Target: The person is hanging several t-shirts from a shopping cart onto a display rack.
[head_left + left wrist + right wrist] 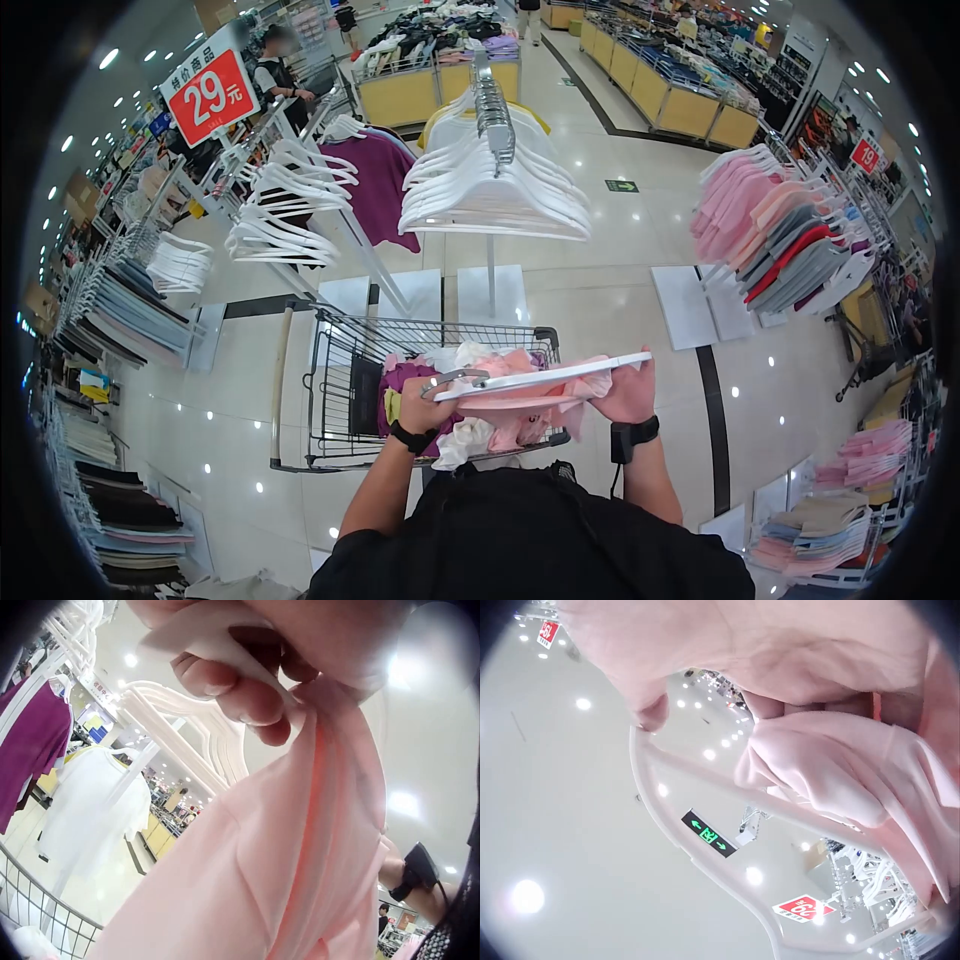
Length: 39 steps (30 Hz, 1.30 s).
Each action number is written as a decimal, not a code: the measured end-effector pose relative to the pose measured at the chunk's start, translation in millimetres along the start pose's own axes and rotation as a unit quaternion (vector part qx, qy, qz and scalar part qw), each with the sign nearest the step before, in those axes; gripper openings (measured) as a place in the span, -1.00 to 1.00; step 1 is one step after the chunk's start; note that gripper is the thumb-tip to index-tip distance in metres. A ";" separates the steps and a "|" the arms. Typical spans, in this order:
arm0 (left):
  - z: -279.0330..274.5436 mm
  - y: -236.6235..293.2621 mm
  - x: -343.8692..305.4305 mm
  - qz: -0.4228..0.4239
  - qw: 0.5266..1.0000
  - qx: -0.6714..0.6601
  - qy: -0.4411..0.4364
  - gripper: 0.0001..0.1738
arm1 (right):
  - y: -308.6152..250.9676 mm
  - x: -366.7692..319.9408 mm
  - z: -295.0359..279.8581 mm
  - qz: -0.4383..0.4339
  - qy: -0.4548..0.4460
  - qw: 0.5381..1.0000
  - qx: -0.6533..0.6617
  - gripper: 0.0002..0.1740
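Over the cart (pixel 282 390), the left hand (pixel 424 406) grips the white hanger (pixel 550 376), the right hand (pixel 630 394) the pink garment (pixel 817 765); hanging seems underway, wanting cloth eased along the hanger.

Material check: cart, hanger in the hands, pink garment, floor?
Cart: likely metal wire, dark coated, from its thin crossed bars.
Hanger: probably white plastic, smooth and even; painted wood possible. Its hook looks like bare metal, grey and shiny.
Pink garment: thin, smooth cloth, draping in soft folds; fiber unclear.
Floor: polished tile or stone, pale with bright reflections.
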<state>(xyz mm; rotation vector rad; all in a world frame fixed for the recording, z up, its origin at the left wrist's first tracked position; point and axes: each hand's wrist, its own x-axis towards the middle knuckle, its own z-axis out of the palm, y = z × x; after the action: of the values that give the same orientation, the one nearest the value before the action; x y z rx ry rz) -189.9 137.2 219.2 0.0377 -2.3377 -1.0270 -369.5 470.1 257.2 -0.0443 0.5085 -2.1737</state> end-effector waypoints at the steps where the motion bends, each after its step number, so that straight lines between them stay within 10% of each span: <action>1: -3.3 2.3 -0.8 -0.011 1.000 -0.016 0.002 -0.76 | -3.2 1.9 -4.6 0.011 -0.049 0.998 -0.026 0.19; 5: -21.0 -2.3 -9.4 0.008 1.000 0.003 -0.005 -0.75 | -8.4 -8.0 14.8 0.043 -0.017 0.998 -0.044 0.16; 15: -53.4 10.8 -9.3 0.035 0.997 0.076 -0.003 -0.66 | 55.3 -14.6 -3.1 0.023 0.013 0.974 -0.227 -0.81; 25: -144.0 -2.7 -48.9 0.085 0.992 -0.003 -0.097 -0.60 | 135.1 -3.7 15.9 0.059 0.034 0.972 -0.225 -0.50; 31: -202.8 -18.6 -88.9 0.088 0.990 -0.019 -0.106 -0.64 | 185.8 -7.3 56.8 0.148 -0.007 0.988 0.040 -0.43; 36: -233.4 -27.6 -104.0 0.121 0.979 0.005 -0.164 -0.66 | 237.9 -9.9 90.1 0.045 0.118 0.966 -0.225 -0.67; 39: -248.9 -28.7 -110.7 0.124 0.977 0.011 -0.170 -0.68 | 258.1 -16.1 88.5 0.055 0.129 0.975 -0.171 -0.85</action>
<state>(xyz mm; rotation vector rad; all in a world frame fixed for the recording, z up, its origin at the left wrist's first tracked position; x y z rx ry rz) 25.6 -21.4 277.9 -0.4448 -2.5733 -0.9406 -144.7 315.2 244.2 0.0794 1.0071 -1.9715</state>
